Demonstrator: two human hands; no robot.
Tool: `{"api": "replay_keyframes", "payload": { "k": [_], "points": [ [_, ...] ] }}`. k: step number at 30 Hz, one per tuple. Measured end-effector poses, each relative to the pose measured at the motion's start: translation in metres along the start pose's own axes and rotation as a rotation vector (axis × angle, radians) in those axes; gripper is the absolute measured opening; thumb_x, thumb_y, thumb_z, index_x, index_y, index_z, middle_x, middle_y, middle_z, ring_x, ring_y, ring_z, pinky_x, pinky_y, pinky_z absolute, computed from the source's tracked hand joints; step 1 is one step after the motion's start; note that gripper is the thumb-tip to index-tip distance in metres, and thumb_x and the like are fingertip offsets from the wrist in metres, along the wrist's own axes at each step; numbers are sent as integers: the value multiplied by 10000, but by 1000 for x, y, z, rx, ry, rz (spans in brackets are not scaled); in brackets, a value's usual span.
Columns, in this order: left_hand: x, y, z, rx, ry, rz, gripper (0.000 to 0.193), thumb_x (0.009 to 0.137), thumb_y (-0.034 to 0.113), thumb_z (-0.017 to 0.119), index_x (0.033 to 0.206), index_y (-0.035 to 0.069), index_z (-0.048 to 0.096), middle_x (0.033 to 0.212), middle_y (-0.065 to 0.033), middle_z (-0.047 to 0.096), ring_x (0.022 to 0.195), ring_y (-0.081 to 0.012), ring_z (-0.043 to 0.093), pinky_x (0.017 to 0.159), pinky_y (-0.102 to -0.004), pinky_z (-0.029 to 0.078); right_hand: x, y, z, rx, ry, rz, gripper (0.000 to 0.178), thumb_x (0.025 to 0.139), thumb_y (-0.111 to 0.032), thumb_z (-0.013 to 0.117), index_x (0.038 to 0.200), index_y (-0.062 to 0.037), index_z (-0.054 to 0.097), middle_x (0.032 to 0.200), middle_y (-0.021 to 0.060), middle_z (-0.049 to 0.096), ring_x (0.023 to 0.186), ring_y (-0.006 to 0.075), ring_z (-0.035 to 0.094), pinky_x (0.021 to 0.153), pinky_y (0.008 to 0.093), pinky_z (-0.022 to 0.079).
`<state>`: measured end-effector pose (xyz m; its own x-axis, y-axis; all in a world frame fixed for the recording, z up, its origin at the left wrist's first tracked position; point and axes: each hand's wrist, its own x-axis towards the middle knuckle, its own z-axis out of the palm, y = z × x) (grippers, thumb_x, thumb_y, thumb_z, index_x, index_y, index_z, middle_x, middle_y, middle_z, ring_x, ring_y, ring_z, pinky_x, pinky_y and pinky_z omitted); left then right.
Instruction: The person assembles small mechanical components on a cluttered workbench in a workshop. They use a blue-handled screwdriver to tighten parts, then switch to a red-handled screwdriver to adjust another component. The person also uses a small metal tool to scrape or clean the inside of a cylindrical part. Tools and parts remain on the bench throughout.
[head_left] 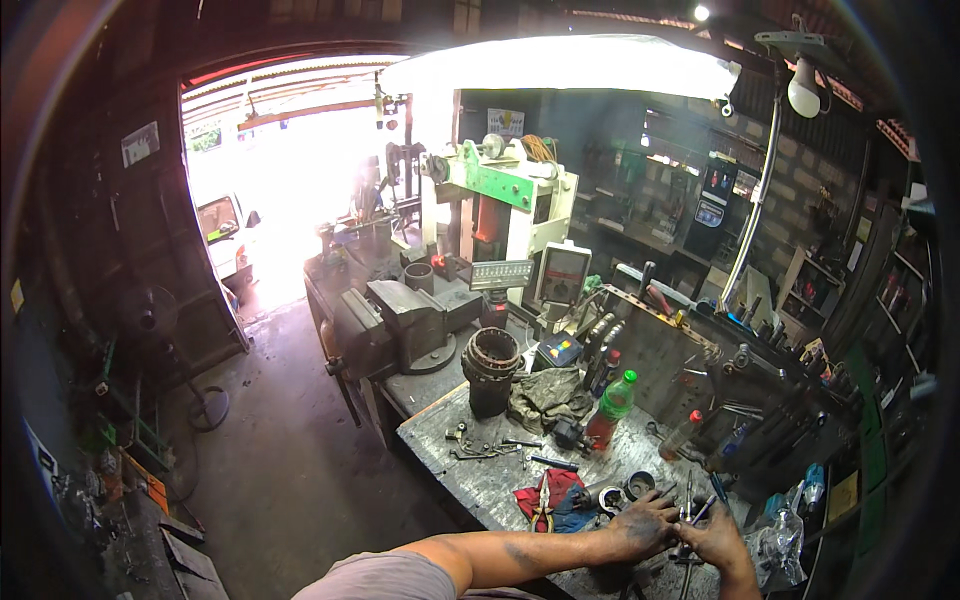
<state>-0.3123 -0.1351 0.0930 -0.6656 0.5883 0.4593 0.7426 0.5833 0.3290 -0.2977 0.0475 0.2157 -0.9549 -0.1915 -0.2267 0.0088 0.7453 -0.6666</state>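
Observation:
My left hand, its skin smudged dark, reaches across the front of the metal-topped workbench. Its fingers are bent around something small that I cannot make out. Close beside it, my right hand pinches a slim metal rod that sticks up from the fingers. Between and below the hands run thin metal parts, too small to name. Just left of my left hand are a dark round cup-like part and a light metal ring. Pliers with yellowish handles lie on a red cloth nearby.
A dark ribbed cylinder, a crumpled rag, a green-capped bottle of red liquid and loose bolts occupy the bench. Behind stand a bench vise and green-and-white press. A tool rack rises at right.

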Motion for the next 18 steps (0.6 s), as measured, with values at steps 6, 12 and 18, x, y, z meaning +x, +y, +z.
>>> {"api": "replay_keyframes", "payload": {
  "k": [6, 12, 18],
  "points": [
    [-1, 0, -3, -5, 64, 65, 353, 1049, 450, 681, 1187, 159, 826, 1307, -86, 707, 1342, -293, 609, 1199, -530, 416, -4, -11, -29, -1125, -94, -904, 318, 860, -222, 818, 1174, -209, 862, 1481, 169, 698, 1456, 383, 605, 1247, 653, 400],
    [1, 0, -8, -66, 34, 40, 339, 1058, 399, 677, 1272, 174, 812, 1335, -83, 692, 1334, -289, 604, 1183, -509, 424, -29, 60, 46, 74, 403, -504, 359, 1064, -232, 724, 1384, -71, 734, 1318, 184, 751, 1050, 337, 668, 902, 433, 546],
    [-3, -1, -7, -114, 62, 82, 306, 1037, 360, 695, 1255, 182, 815, 1281, -56, 708, 1318, -275, 608, 1160, -481, 428, 11, 77, 70, 1269, 281, -330, 304, 1170, -278, 559, 1261, -29, 709, 977, 79, 773, 810, 209, 757, 762, 309, 618]
  ]
}}
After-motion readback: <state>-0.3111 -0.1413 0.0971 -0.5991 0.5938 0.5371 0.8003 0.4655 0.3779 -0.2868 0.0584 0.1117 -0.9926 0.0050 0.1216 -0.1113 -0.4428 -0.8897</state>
